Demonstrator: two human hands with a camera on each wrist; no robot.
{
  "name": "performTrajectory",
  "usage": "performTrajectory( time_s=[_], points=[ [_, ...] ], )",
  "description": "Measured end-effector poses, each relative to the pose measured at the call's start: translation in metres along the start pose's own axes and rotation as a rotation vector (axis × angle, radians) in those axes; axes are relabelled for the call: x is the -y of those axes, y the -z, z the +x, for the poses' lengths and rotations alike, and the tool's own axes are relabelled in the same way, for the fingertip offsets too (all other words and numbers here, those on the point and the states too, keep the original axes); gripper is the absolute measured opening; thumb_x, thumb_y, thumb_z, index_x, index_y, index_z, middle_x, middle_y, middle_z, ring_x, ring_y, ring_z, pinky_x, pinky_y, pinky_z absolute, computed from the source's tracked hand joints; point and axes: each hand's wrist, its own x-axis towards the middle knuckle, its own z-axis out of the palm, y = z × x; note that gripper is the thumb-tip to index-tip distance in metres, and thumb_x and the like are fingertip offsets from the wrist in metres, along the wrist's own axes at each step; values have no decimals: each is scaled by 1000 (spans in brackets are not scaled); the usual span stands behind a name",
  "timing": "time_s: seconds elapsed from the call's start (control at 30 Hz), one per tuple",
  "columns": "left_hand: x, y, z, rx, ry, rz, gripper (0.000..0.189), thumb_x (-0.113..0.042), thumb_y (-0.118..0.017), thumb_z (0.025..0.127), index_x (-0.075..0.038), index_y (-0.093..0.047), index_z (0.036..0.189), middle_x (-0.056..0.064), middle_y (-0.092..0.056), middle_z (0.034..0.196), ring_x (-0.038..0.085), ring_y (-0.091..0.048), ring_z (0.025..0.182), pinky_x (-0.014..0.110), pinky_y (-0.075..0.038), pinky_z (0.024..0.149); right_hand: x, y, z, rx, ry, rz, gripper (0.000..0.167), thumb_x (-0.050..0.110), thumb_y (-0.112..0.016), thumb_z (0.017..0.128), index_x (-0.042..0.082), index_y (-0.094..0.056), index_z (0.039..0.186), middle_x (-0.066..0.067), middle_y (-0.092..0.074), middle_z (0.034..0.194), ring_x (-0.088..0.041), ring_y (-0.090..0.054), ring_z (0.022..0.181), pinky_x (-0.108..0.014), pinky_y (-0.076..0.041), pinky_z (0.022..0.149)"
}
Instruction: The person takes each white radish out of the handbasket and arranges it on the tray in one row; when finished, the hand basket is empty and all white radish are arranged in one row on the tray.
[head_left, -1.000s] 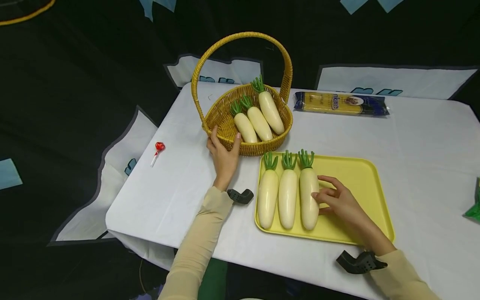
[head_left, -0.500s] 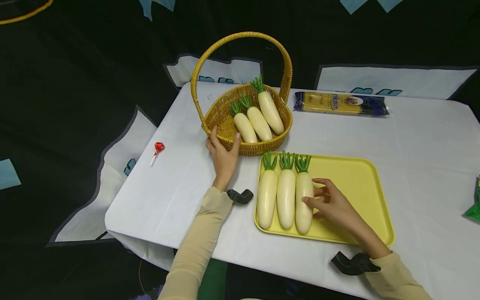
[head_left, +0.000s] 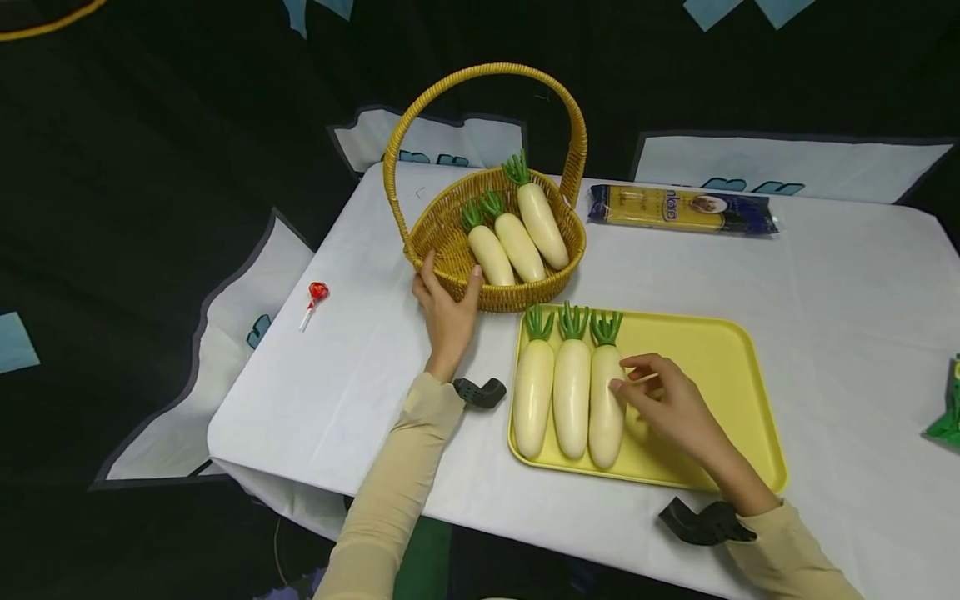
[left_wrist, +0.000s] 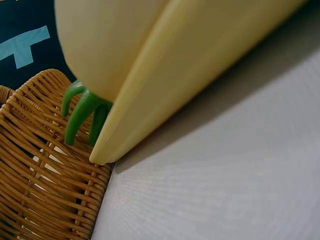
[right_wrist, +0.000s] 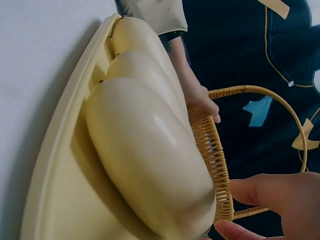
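Note:
Three white radishes with green tops lie side by side on the left part of a yellow tray [head_left: 697, 400]: a left one [head_left: 534, 400], a middle one [head_left: 572, 400] and a right one [head_left: 606, 408]. My right hand [head_left: 671, 404] is beside the right radish, thumb and index fingertips at its side, holding nothing; in the right wrist view its fingers [right_wrist: 260, 192] lie past the radish's end. My left hand [head_left: 450, 321] holds the near-left rim of a wicker basket [head_left: 525, 297]. Three more radishes [head_left: 517, 248] rest inside, tops toward the back.
A pack of spaghetti [head_left: 678, 208] lies behind the tray, right of the basket. A red lollipop [head_left: 318, 293] is at the left of the white table [head_left: 337, 375]. A green packet [head_left: 947, 417] shows at the right edge. The tall basket handle [head_left: 495, 68] arches up.
The right radish has shifted left, close against the middle one, with the right hand moving along. Since then the right fingers have eased off its side. The left hand stays at the basket.

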Motion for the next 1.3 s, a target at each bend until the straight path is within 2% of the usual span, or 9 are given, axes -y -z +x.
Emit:
performTrajectory(
  time_s=[0.13, 0.37, 0.6, 0.87, 1.03, 1.17, 1.3],
  points=[
    [-1, 0, 0, 0, -2, 0, 82, -68, -47, 79, -28, -14, 143, 21, -8, 145, 43, -25, 128, 58, -32, 96, 5, 0, 0, -39, 22, -32, 36, 29, -59, 88, 6, -55, 115, -11, -57, 94, -19, -55, 81, -24, -44, 66],
    [-1, 1, -1, 2, -2, -1, 82, -67, -47, 79, -27, -14, 143, 22, -7, 145, 43, -26, 128, 59, -32, 95, 8, 1, 3, -61, 48, -29, 31, 27, -59, 88, 7, -57, 112, -9, -57, 86, -13, -53, 74, -20, -42, 62],
    [-1, 0, 0, 0, 2, 5, 81, -67, -46, 79, -29, -13, 143, 21, -8, 145, 42, -27, 128, 58, -33, 95, 13, 1, 13, -86, 78, -9, 34, 29, -57, 89, 8, -56, 115, -9, -59, 93, -13, -54, 82, -21, -45, 70],
    [0, 0, 0, -4, -7, 11, 81, -68, -45, 79, -29, -14, 142, 21, -9, 145, 41, -27, 127, 57, -34, 95, 33, 1, 37, -102, 118, 68, 35, 29, -54, 91, 6, -53, 118, -12, -59, 104, -22, -56, 93, -32, -45, 78],
    [0, 0, 0, -5, -11, 15, 81, -67, -45, 80, -28, -14, 143, 21, -9, 145, 42, -27, 127, 57, -33, 96, 55, -3, 53, -105, 161, 98, 32, 26, -54, 91, 7, -54, 117, -12, -59, 103, -22, -56, 91, -33, -45, 75],
    [-1, 0, -1, -16, -11, 20, 80, -65, -47, 81, -27, -15, 143, 21, -12, 144, 42, -29, 127, 56, -33, 97, 75, -8, 69, -113, 202, 121, 32, 24, -55, 90, 7, -54, 117, -13, -59, 105, -22, -56, 92, -34, -46, 77],
    [-2, 0, -1, -27, -4, 31, 79, -64, -48, 81, -27, -16, 142, 22, -13, 143, 43, -32, 125, 55, -33, 98, 94, -13, 90, -74, 196, 171, 34, 27, -56, 89, 8, -54, 118, -12, -58, 106, -24, -56, 94, -35, -46, 78]
  ],
)
